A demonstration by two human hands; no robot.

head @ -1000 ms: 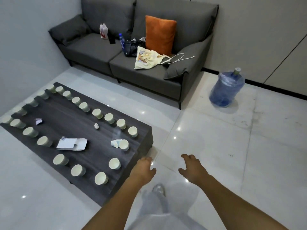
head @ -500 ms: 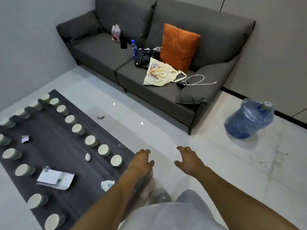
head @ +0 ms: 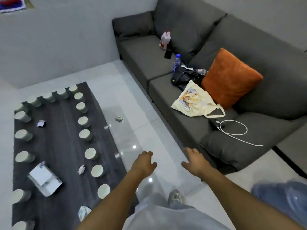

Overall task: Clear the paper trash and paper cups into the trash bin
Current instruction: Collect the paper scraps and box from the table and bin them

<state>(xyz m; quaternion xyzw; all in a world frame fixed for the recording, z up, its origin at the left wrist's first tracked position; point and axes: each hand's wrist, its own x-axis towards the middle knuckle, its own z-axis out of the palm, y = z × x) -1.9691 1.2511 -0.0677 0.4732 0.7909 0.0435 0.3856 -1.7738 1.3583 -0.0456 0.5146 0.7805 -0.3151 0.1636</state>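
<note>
A grey sofa (head: 216,63) was seen along the wall, strewn with an orange cushion (head: 230,77), a cream tote bag (head: 193,102) bearing a printed picture, a black bag (head: 184,78), a white cable (head: 235,130), a blue-capped bottle (head: 176,63) whose label could not be read, a dark phone (head: 168,54) and a red-and-white packet (head: 165,39). The dark wood desk (head: 56,146) was shown at the left, ringed with pale paper cups (head: 97,170) standing along its edges. White folded paper (head: 44,180) was seen lying inside the ring, with small crumpled scraps (head: 81,169) just beside the near cups and another scrap (head: 41,123) farther back. A crumpled wad (head: 119,119) was pictured on the tiled floor (head: 146,130) between desk and sofa. A blue water jug (head: 282,195) was caught, blurred, at the lower right. The left hand (head: 143,164) and right hand (head: 194,161) were held out above the floor, fingers loosely curled, nothing held. No writing could be read anywhere. No trash bin was caught in view.
</note>
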